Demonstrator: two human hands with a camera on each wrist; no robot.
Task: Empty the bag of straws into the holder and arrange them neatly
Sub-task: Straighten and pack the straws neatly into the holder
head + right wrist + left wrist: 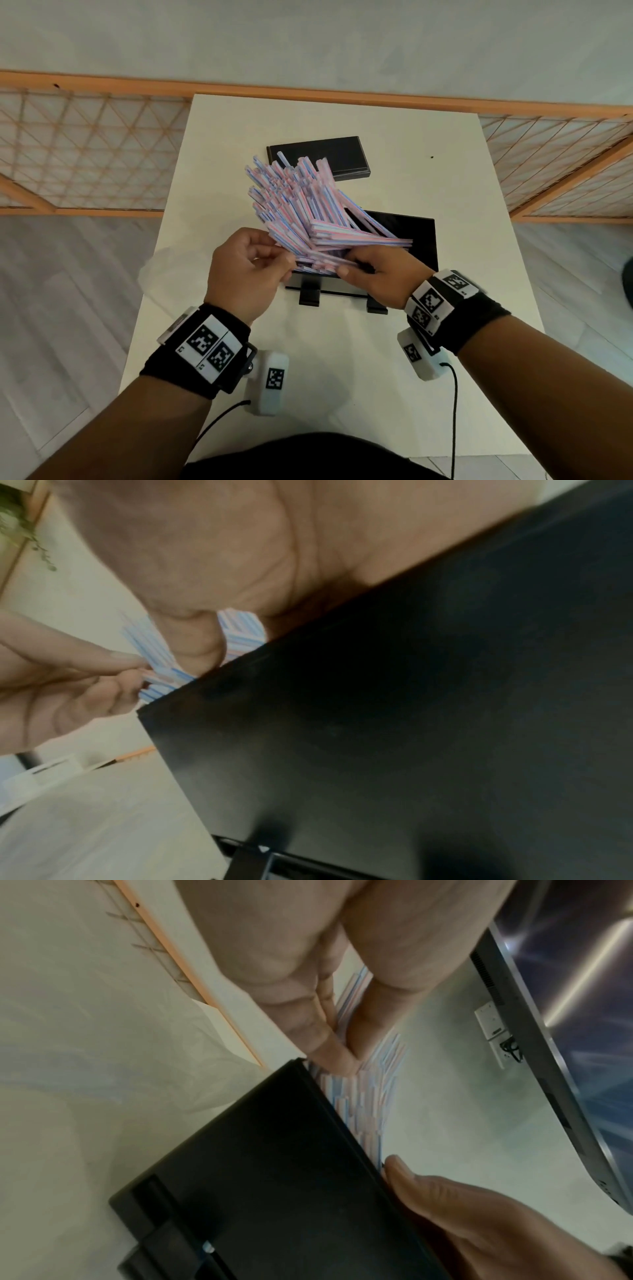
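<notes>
A big bundle of pink, blue and white striped straws (301, 205) fans up and to the left out of the black box holder (421, 240) on the white table. My left hand (253, 260) grips the bundle's lower left end. My right hand (363, 270) holds the straws' lower ends at the holder's front edge, fingers curled round them. In the left wrist view my left fingers (329, 1042) pinch the straws (366, 1096) above the holder's black wall (274, 1177). The right wrist view shows the straws (240, 634) behind the holder's wall (411, 723).
The holder's flat black lid (322, 157) lies behind it on the table (445, 171). A crumpled clear plastic bag (161, 270) sits at the table's left edge. Wooden lattice railings run behind and to both sides. A monitor (565, 1015) shows in the left wrist view.
</notes>
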